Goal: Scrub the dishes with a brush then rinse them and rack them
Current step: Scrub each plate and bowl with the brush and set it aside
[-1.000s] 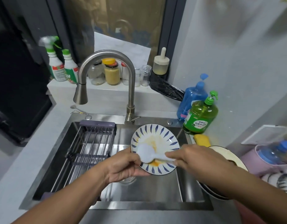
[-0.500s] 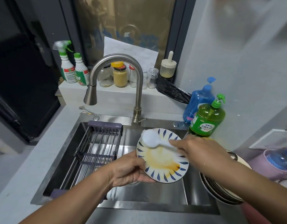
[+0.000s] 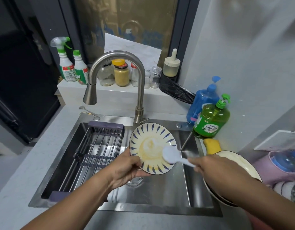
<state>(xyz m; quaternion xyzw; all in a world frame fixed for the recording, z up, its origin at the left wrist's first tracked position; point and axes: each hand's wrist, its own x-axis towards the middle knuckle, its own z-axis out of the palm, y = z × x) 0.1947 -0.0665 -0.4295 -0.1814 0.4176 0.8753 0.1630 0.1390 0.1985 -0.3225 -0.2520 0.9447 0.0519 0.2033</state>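
Note:
A white plate (image 3: 151, 143) with blue leaf marks and a yellow smear is tilted up over the steel sink (image 3: 160, 193). My left hand (image 3: 126, 170) grips its lower left rim. My right hand (image 3: 209, 168) holds the handle of a white dish brush (image 3: 171, 156), whose head presses on the plate's lower right part. The dark wire rack (image 3: 97, 150) spans the sink's left half and holds nothing. A stack of dishes (image 3: 239, 165) sits at the sink's right edge, partly hidden by my right forearm.
The curved faucet (image 3: 118, 77) stands behind the sink, no water running. Green dish soap (image 3: 211, 120), a blue pump bottle (image 3: 204, 100) and a yellow sponge (image 3: 212, 146) sit at the right. Jars (image 3: 121, 73) and spray bottles (image 3: 67, 63) line the back ledge.
The brush head swept from the plate's upper left rim down to its lower right. The plate is tilted up more, and the yellow smear is spread thinner.

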